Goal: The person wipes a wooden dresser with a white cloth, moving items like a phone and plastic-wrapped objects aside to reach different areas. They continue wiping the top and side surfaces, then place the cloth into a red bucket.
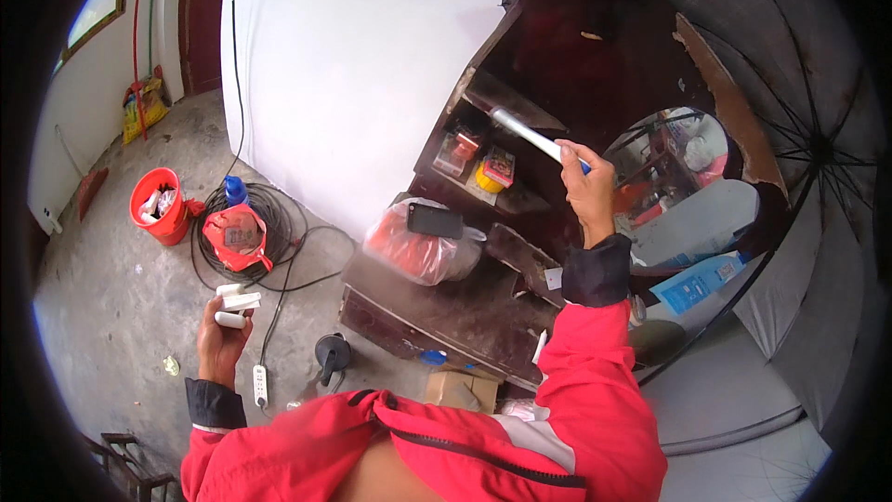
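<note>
My left hand (221, 345) is at the lower left, closed around several small white items (238, 302); what they are I cannot tell. Raised in front of the dark wooden cabinet, my right hand (589, 188) grips one end of a white and silver stick-like object (526, 131) with a blue part by the fingers. Its far end points up and left, over a cabinet shelf. A black smartphone (435, 221) lies on a clear plastic bag (411, 251) with red contents, on the cabinet's lower top.
An oval mirror (679, 153) and a blue-white bottle (700, 284) are at the right, beneath an open umbrella (794, 307). Small boxes (499, 166) fill a shelf. On the floor are a red bucket (159, 206), coiled black cable (293, 223) and a power strip (260, 385).
</note>
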